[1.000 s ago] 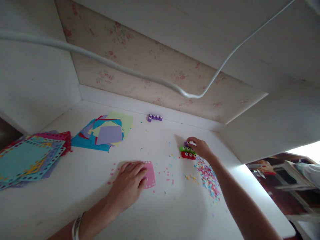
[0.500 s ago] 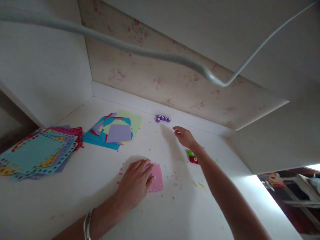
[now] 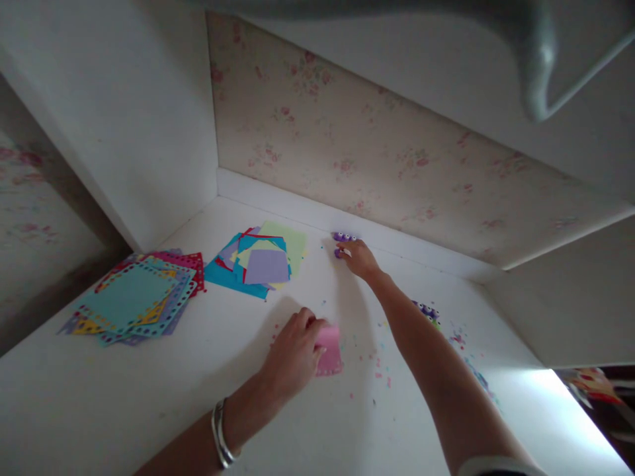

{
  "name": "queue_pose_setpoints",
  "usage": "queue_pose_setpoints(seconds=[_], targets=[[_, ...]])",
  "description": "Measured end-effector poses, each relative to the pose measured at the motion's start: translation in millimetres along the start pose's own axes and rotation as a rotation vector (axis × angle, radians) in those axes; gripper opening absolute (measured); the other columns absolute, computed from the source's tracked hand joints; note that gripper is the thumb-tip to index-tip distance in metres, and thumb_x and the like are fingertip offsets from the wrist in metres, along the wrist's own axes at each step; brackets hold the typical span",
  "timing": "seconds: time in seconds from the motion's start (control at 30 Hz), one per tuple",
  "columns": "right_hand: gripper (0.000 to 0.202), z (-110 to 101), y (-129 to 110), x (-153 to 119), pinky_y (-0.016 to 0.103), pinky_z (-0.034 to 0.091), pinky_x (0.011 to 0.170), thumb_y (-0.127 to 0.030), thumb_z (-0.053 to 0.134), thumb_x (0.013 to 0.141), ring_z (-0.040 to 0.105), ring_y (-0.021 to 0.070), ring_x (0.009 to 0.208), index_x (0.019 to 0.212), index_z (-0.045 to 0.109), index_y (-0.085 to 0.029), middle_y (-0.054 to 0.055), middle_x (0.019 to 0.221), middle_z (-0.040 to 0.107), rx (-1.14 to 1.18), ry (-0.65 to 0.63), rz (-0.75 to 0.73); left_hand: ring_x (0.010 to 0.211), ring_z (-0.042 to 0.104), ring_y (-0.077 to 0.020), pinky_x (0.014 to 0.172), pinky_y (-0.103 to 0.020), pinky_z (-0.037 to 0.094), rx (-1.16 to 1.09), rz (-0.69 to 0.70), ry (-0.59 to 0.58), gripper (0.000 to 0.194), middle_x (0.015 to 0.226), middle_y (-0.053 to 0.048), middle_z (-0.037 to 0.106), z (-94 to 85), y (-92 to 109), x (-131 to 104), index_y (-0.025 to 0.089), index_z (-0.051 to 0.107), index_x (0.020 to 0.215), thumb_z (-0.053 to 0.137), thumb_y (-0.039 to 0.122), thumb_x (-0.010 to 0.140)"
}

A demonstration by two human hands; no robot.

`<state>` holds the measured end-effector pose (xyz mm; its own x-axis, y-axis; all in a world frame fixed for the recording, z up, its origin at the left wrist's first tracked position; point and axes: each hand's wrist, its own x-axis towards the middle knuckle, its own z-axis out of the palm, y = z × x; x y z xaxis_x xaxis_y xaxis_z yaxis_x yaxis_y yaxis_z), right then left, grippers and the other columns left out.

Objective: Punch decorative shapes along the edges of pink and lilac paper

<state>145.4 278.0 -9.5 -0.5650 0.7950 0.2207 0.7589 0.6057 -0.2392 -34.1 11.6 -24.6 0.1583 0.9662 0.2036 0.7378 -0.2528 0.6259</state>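
Note:
My left hand [image 3: 295, 347] grips the left side of a small pink sheet of paper [image 3: 329, 350], thumb in front and fingers curled over it. The sheet's upper part is lifted off the white table, and small holes run along its lower edge. Near the back of the table, my right hand [image 3: 363, 259] is closed in a pinch on a small purple craft punch [image 3: 338, 253], mostly covered by the fingers. Just behind it stands a short row of purple craft punches [image 3: 346, 237]. More purple punches [image 3: 427, 309] and a green one show beside my right forearm, partly hidden by it.
A stack of coloured sheets with punched borders [image 3: 136, 297] lies at the left. Loose coloured paper pieces [image 3: 268, 266] are piled behind it. Paper bits [image 3: 378, 363] are scattered over the table [image 3: 278, 430]. Behind it is a flowered wall [image 3: 342, 139]; a blurred pale bar crosses the top.
My right hand has moved to the purple punches and closed on one. My left hand has gone from lying on the pink paper to gripping and lifting it. The view has shifted.

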Motion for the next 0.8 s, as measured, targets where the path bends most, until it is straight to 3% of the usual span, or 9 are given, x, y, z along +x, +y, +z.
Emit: queue_pose_setpoints(seconds=[0.1,0.2,0.3,0.43,0.57,0.67,0.8], targets=[[0.017,-4,-3,-24,0.039,0.048,0.097,-0.017,0.061,0.089,0.066,0.0239,0.100,0.101,0.073,-0.015,0.012,0.105,0.071,0.011,0.031,-0.012,0.093,0.066,-0.0179,0.081,-0.031,0.054,-0.094,-0.040,-0.015,0.042,0.120,-0.005,0.058,-1.8,0,1,0.026,0.060,0.114,0.058,0.001,0.080],[0.016,-6,-9,-58,0.035,0.053,0.087,-0.021,0.059,0.091,0.067,0.0212,0.090,0.098,0.073,-0.017,0.010,0.101,0.070,0.042,0.073,-0.027,0.107,0.067,-0.0222,0.091,-0.034,0.052,-0.188,-0.069,-0.032,0.047,0.123,-0.006,0.064,-2.7,2,3,0.026,0.057,0.121,0.058,0.002,0.080],[0.016,-7,-17,-100,0.034,0.055,0.087,-0.023,0.058,0.093,0.068,0.0207,0.093,0.100,0.072,-0.021,0.009,0.102,0.070,0.083,0.101,-0.063,0.113,0.066,-0.0244,0.096,-0.035,0.050,-0.275,-0.134,-0.060,0.050,0.119,-0.006,0.071,-4.6,5,5,0.025,0.055,0.127,0.061,0.006,0.081],[0.021,-11,-33,-159,0.036,0.056,0.090,-0.023,0.056,0.095,0.066,0.0233,0.107,0.109,0.071,-0.022,0.012,0.117,0.067,0.123,0.148,-0.081,0.106,0.069,-0.0263,0.090,-0.033,0.050,-0.306,-0.189,-0.124,0.033,0.112,-0.007,0.075,-10.8,9,8,0.022,0.065,0.115,0.065,0.018,0.082],[0.019,-14,-59,-212,0.038,0.058,0.088,-0.020,0.060,0.094,0.069,0.0225,0.101,0.107,0.073,-0.026,0.009,0.109,0.071,0.266,0.272,-0.034,0.089,0.071,-0.0251,0.077,-0.030,0.049,-0.314,-0.205,-0.193,0.019,0.096,-0.006,0.077,-15.2,10,12,0.020,0.072,0.097,0.066,0.028,0.081],[0.022,-17,-81,-239,0.040,0.059,0.088,-0.018,0.065,0.092,0.069,0.0226,0.102,0.110,0.072,-0.028,0.008,0.109,0.072,0.399,0.315,0.013,0.081,0.070,-0.0219,0.071,-0.027,0.047,-0.371,-0.211,-0.222,0.023,0.091,-0.003,0.076,-14.3,7,13,0.019,0.072,0.096,0.069,0.033,0.078],[0.023,-16,-98,-254,0.036,0.062,0.082,-0.016,0.066,0.090,0.070,0.0213,0.100,0.109,0.071,-0.029,0.007,0.108,0.071,0.581,0.304,0.047,0.083,0.068,-0.0207,0.069,-0.025,0.047,-0.511,-0.221,-0.268,0.027,0.092,-0.003,0.075,-10.5,2,14,0.017,0.070,0.099,0.069,0.033,0.076]])
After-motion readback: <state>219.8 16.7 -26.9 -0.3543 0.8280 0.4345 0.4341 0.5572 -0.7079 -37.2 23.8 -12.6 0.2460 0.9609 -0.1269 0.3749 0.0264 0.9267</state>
